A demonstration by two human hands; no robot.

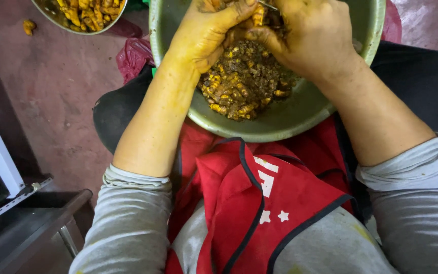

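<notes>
A large green-grey metal bowl rests on my lap, holding a heap of yellow-orange turmeric roots mixed with dark peelings. Both hands work over the far side of the heap, stained yellow. My left hand pinches one turmeric piece between thumb and fingers. My right hand is closed around a small blade whose thin metal tip shows by that piece; the handle is hidden in the fist.
A second metal bowl with peeled turmeric sits at the top left on the reddish floor, one loose piece beside it. A red apron covers my lap. A white and metal frame stands at left.
</notes>
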